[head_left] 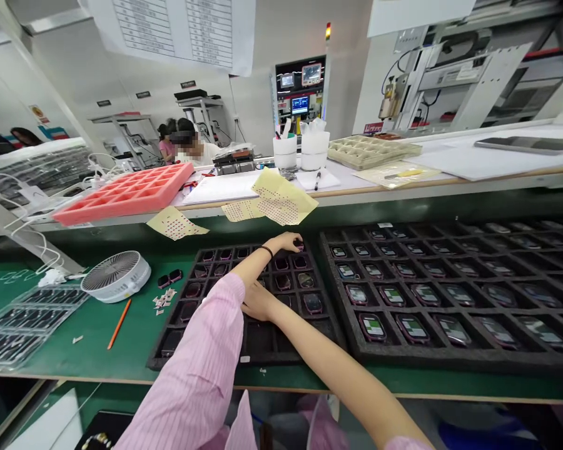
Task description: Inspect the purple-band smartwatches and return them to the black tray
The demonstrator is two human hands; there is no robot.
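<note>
My left hand (288,242) reaches to the top right compartment of the left black foam tray (248,361). Its fingers are closed on a dark watch case (299,245) at that compartment. My right hand (259,302) is lower, over the middle of the same tray, its fingers partly hidden beneath my left forearm; what they hold, if anything, cannot be seen. Dark watch cases with pinkish frames, such as one at the right (313,303), lie in many compartments around my hands. Some front compartments hold nothing visible.
A larger black tray (351,312) of screened watches stands close on the right. To the left are a white fan (116,277), an orange stick (119,324), two watch cases (169,279), small white pieces (164,300) and clear trays (23,325). A raised shelf edge (356,192) runs behind.
</note>
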